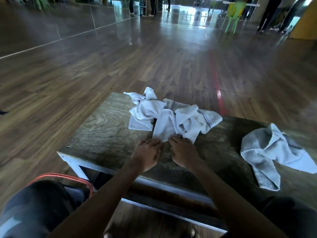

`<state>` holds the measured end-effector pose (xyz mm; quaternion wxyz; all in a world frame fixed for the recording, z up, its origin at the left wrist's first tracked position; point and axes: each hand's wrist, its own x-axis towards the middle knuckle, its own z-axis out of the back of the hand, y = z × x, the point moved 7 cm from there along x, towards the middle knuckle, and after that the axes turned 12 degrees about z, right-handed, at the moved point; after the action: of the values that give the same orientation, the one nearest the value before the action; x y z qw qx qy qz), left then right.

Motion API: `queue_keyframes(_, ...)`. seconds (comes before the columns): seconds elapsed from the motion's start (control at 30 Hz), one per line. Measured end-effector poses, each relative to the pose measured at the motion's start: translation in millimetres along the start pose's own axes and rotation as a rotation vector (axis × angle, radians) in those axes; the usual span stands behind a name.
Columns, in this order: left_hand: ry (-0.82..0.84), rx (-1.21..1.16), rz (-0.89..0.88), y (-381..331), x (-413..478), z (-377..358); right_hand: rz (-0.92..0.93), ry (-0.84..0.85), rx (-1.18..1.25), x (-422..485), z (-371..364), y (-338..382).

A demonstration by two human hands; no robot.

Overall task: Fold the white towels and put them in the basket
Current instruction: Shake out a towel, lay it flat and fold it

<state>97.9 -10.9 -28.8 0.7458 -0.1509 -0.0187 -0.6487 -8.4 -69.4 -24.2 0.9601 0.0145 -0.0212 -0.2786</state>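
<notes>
A crumpled heap of white towels (171,115) lies in the middle of a low wooden table (103,131). My left hand (148,154) and my right hand (183,152) lie side by side at the heap's near edge, fingertips pinching the near corner of one towel. Another white towel (272,153) lies bunched apart at the table's right end. The orange rim of a basket (68,177) shows at the lower left, beside my knee, mostly hidden.
The table stands on a wide wooden floor. A green plastic chair (233,14) and the legs of several standing people are far off at the back. My knees frame the table's near edge.
</notes>
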Motion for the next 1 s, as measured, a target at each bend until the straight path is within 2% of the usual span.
queue_keyframes(0.33, -0.061, -0.088, -0.161, -8.5, -74.5, 23.1, 0.157, -0.02, -0.051, -64.4, 5.6, 46.2)
queue_keyframes(0.5, -0.069, -0.13, -0.199, -15.1, -102.7, 23.8, 0.163, -0.012, -0.038, -93.6, 6.7, 54.7)
queue_keyframes(0.6, -0.062, -0.21, -0.121, -16.2, -99.0, 32.3, 0.165, -0.032, 0.023, -100.1, 14.0, 57.9)
queue_keyframes(0.7, -0.086, -0.217, 0.039, -10.2, -86.0, 40.3, 0.149, -0.074, 0.021, -98.1, 26.6, 58.7)
queue_keyframes(0.8, -0.032, -0.265, 0.308, 11.1, -67.5, 32.9, 0.151, -0.18, -0.117, -89.7, 40.2, 59.3)
queue_keyframes(0.87, 0.034, -0.284, 0.414, 18.2, -55.5, 25.4, 0.15, -0.282, -0.221, -81.5, 50.9, 61.4)
queue_keyframes(0.93, 0.1, -0.231, 0.413, 16.1, -41.8, 19.6, 0.119, -0.371, -0.296, -70.7, 61.4, 61.0)
queue_keyframes(1.0, 0.098, -0.191, 0.357, 7.6, -24.8, 22.2, 0.057, -0.398, -0.346, -59.4, 67.5, 52.8)
